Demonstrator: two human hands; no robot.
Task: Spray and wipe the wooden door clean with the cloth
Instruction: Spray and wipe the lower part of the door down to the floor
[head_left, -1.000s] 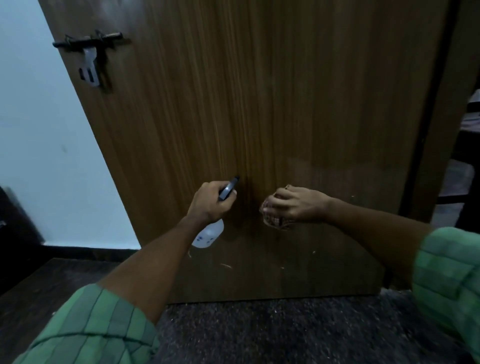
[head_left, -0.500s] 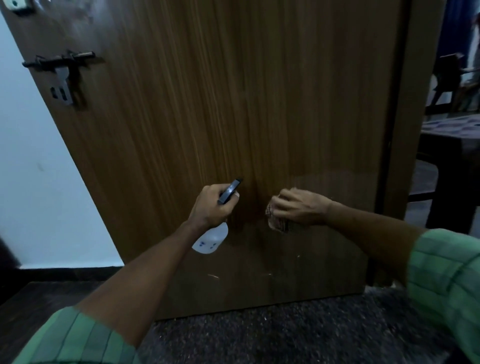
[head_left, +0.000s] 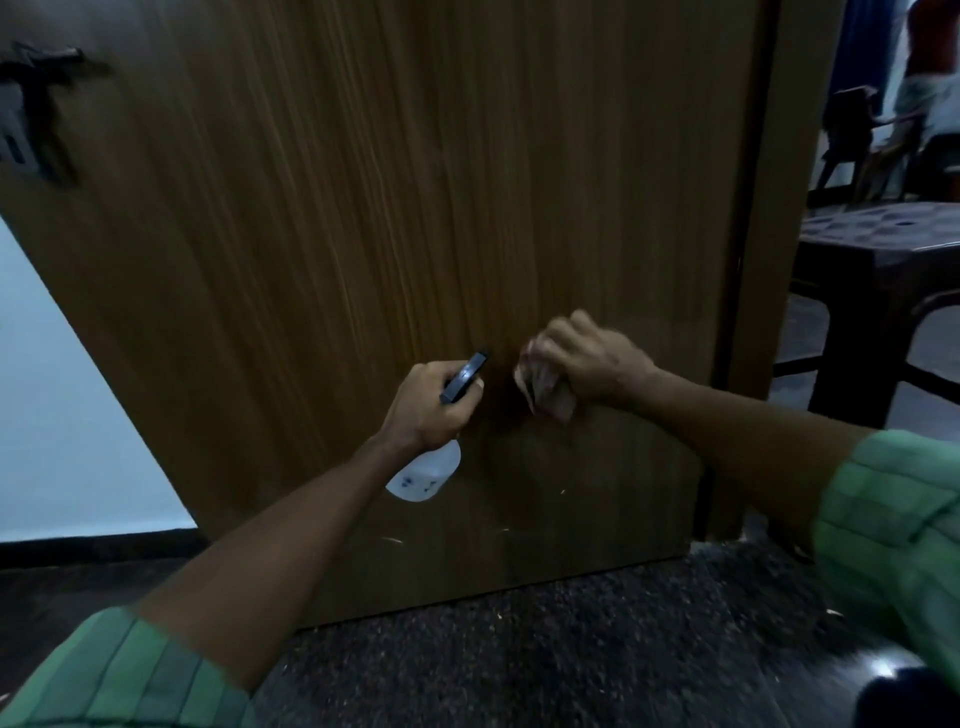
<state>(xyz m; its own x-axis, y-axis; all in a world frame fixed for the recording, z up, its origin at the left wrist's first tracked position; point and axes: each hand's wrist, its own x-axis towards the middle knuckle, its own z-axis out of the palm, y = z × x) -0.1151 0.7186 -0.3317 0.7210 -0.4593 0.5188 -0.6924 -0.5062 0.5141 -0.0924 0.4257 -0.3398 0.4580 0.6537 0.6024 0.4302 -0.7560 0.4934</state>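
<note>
The wooden door (head_left: 415, 208) fills most of the view, brown with vertical grain. My left hand (head_left: 423, 410) grips a spray bottle (head_left: 428, 475) with a white body and a dark nozzle aimed at the door's lower middle. Just to its right, my right hand (head_left: 587, 364) holds a bunched cloth (head_left: 545, 389) against the door surface. The two hands are a short gap apart. A duller, damp-looking patch lies on the door to the right of the cloth.
A dark metal latch (head_left: 36, 119) sits at the door's upper left. A pale wall (head_left: 62, 415) is left of the door, the door frame (head_left: 769, 260) right of it. Beyond stands a dark table (head_left: 883, 244) and chairs. Dark speckled floor (head_left: 519, 649) lies below.
The view has swung right, so the latch slid to the left edge. My right hand with the cloth has shifted slightly up on the door. The left hand keeps the bottle in place.
</note>
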